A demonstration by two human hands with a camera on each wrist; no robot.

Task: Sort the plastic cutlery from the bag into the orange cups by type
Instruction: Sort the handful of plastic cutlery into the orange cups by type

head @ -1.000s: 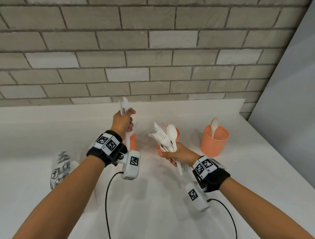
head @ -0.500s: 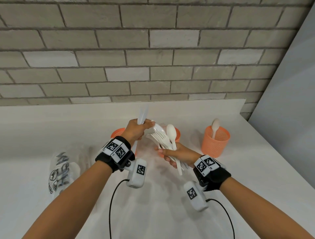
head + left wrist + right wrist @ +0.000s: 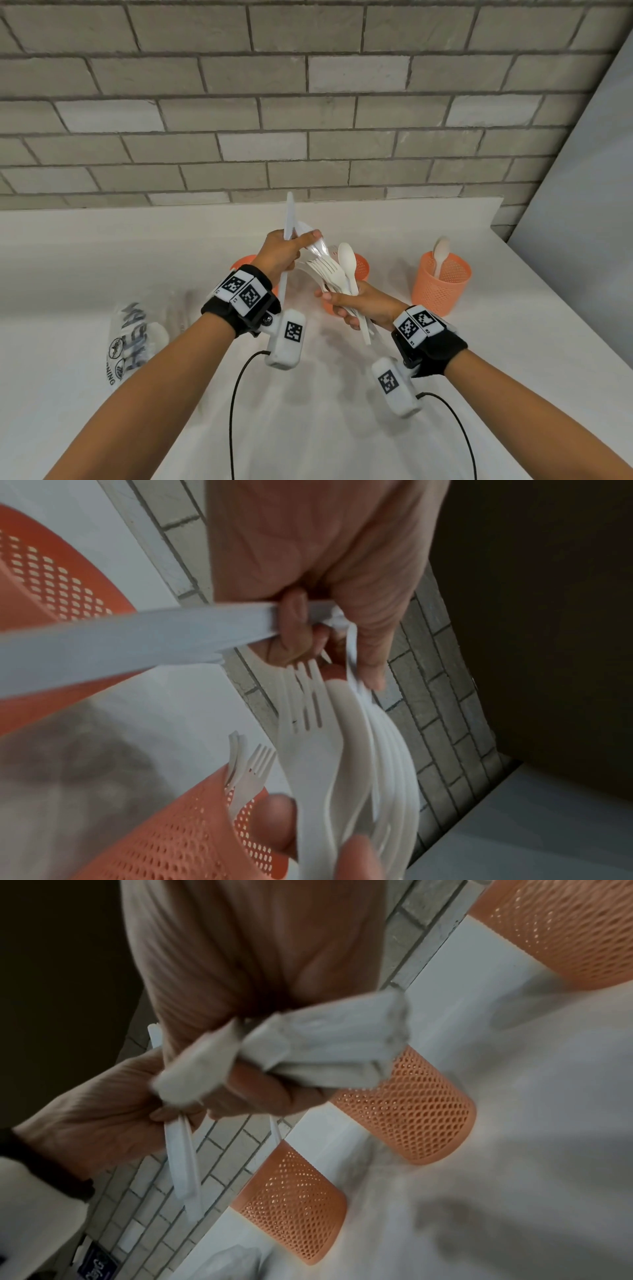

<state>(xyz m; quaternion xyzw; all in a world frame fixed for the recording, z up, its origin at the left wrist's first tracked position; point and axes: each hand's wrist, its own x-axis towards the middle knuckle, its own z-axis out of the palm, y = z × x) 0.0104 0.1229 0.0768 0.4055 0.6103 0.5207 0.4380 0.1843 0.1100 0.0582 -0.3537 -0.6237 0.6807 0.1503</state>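
Observation:
My left hand (image 3: 282, 248) grips white knives (image 3: 288, 222) upright, and its thumb and fingertips pinch a further piece at the top of the cutlery bundle (image 3: 334, 270). My right hand (image 3: 354, 305) grips that bundle of forks and a spoon by the handles. Three orange mesh cups stand behind: the left cup (image 3: 239, 263) mostly hidden by my left hand, the middle cup (image 3: 362, 265) behind the bundle, the right cup (image 3: 442, 287) holding a spoon (image 3: 441, 250). In the left wrist view the knives (image 3: 137, 637) cross the frame, and forks (image 3: 255, 764) stand in the middle cup (image 3: 192, 840).
A crumpled clear plastic bag (image 3: 135, 339) with dark print lies on the white counter (image 3: 513, 359) at the left. A grey brick wall (image 3: 308, 102) backs the counter, and a plain grey panel closes the right side. Two wrist-camera cables hang below my forearms.
My left hand has moved right and down from above the left cup to the bundle, still holding the knives, and now pinches a piece there. My right hand has barely moved.

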